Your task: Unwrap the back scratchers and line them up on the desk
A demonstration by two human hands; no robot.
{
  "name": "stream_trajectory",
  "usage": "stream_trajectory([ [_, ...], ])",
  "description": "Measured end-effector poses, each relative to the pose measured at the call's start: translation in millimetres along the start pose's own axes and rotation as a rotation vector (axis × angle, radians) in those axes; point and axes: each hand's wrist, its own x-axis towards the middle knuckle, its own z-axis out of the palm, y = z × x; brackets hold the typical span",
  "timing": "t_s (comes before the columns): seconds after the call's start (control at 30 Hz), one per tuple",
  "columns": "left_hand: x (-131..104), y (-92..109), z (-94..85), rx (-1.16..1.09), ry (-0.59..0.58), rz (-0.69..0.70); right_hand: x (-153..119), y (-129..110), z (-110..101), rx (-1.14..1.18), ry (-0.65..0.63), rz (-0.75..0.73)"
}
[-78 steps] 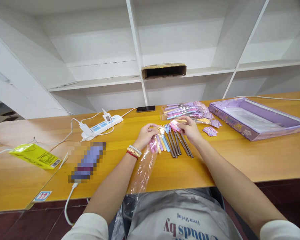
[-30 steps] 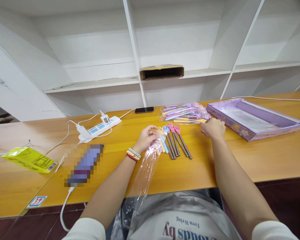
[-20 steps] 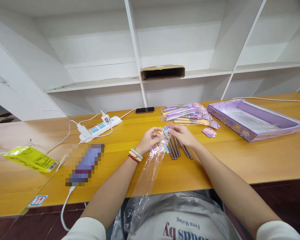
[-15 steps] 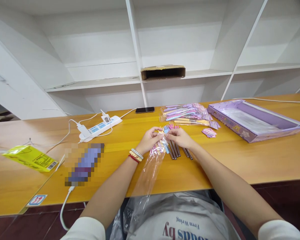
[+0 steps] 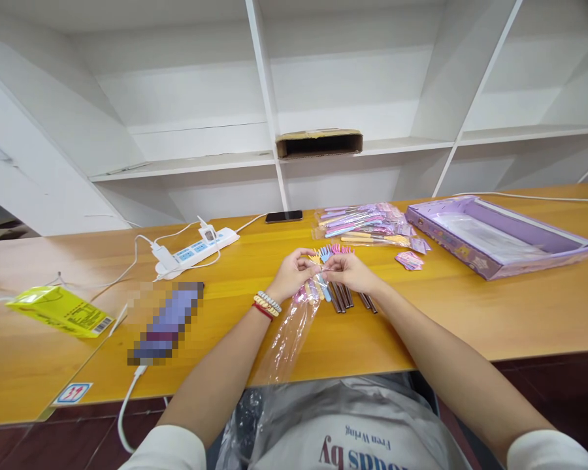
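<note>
My left hand [image 5: 292,275] is closed, fingers pinched on the top of a long clear plastic bag [image 5: 290,336], which trails toward my lap. A yellow claw-shaped head and a printed card show at the bag's upper part. The fingertips of my right hand [image 5: 351,271] meet my left and pinch at the same bag end; exactly what they grip is partly hidden. Beneath and behind my hands lie several back scratchers with blue [image 5: 325,252] and pink [image 5: 342,249] claw heads and dark metal rods [image 5: 342,299].
Bagged back scratchers [image 5: 365,220] are piled beyond my hands. Small printed cards [image 5: 409,261] lie right, beside a purple open box [image 5: 500,269] holding clear plastic. Leftward are a power strip [image 5: 196,251], phones [image 5: 284,216] [image 5: 169,323] and a yellow carton [image 5: 59,310].
My right fingers have shifted slightly left, closer against my left fingertips. The trailing bag has swung and narrowed a little. Everything else stays in place.
</note>
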Motion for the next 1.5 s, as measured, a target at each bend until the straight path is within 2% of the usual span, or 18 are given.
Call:
stream_trajectory([
  [0.17,-1,5,0.4,0.041,0.015,0.019,-1,-6,0,-0.033,-0.022,0.001],
  [0.5,0,5,-1.4,0.036,0.018,-0.007,0,-2,0,-0.077,0.013,-0.103],
  [0.73,-4,4,-0.5,0.046,-0.097,-0.135,-1,-2,0,-0.1,0.007,-0.114],
  [0.87,-1,4,0.5,0.037,-0.036,-0.047,-1,-2,0,-0.12,0.016,-0.129],
  [0.97,0,6,1.3,0.009,0.01,-0.042,-1,-2,0,-0.113,0.04,-0.122],
  [1.07,1,8,0.8,-0.08,0.127,-0.018,-1,-2,1,-0.068,0.038,-0.064],
  [1.23,9,6,-8.1,-0.281,0.502,0.079,-3,1,5,0.04,-0.152,-0.001],
  [1.37,19,4,-24.8,-0.38,0.788,0.15,-6,-3,0,0.089,-0.186,0.053],
  [1.5,25,4,-44.7,-0.428,0.952,0.209,-8,-9,-14,0.009,-0.276,0.098],
])
